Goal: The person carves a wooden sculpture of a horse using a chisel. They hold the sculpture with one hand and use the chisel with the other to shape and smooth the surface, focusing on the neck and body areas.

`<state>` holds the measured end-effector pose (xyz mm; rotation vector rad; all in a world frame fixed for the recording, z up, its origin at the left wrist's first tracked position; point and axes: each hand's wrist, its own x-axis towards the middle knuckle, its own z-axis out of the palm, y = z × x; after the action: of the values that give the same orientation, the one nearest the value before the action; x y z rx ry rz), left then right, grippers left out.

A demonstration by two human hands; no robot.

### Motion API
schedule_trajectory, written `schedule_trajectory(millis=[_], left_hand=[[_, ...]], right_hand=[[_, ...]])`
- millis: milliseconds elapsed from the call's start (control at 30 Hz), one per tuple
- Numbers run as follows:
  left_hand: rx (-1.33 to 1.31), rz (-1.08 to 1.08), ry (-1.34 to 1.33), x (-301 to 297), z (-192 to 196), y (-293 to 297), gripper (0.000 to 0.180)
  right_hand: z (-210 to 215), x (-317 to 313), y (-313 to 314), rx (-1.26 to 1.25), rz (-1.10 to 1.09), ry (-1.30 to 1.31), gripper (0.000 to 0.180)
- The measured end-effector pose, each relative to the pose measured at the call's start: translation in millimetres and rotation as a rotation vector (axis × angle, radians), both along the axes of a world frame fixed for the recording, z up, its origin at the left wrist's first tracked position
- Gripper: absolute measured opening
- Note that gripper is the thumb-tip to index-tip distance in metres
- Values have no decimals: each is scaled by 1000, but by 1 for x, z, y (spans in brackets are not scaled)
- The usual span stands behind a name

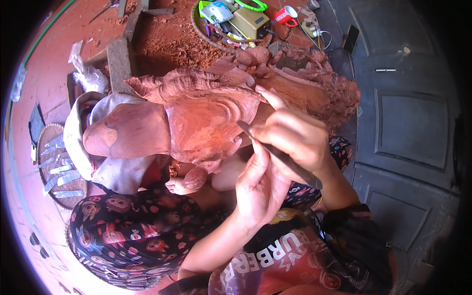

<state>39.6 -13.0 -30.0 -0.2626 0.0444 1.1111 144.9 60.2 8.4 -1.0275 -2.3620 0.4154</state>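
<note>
A large reddish wood carving (209, 123) lies across in front of me, with a smooth rounded part at the left and ridged, wavy relief toward the right. Just above its near side I hold a flat, dark carving chisel (290, 164) slantwise. My right hand (297, 135) is closed on it with curled fingers, while its index finger stretches toward the carving. From below, my left hand (260, 189) pinches the same chisel between thumb and fingers. The chisel's narrow end points up and left. Whether it touches the wood I cannot tell.
A round tray (61, 125) of several flat carving blades sits at the left. Pale cloth (123, 174) wraps under the carving's left end. Beyond are wooden blocks (120, 64), wood chips (169, 51), a basket (199, 29) of odds and ends and a red mug (285, 17). A grey panelled door (408, 123) stands right.
</note>
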Motion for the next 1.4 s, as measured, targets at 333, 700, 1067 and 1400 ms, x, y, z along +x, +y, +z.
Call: schedule_trajectory(millis=[333, 700, 1067, 1400], left_hand=[[45, 21, 97, -3, 11, 12, 55], [-29, -69, 113, -8, 16, -8, 63], [38, -30, 1, -4, 21, 12, 66], [-58, 5, -73, -3, 24, 2, 62]], right_hand=[[4, -1, -6, 51, -51, -63, 15], [6, -3, -12, 24, -74, 9, 12], [20, -15, -10, -67, -172, 32, 14], [25, -10, -5, -71, -47, -94, 12]])
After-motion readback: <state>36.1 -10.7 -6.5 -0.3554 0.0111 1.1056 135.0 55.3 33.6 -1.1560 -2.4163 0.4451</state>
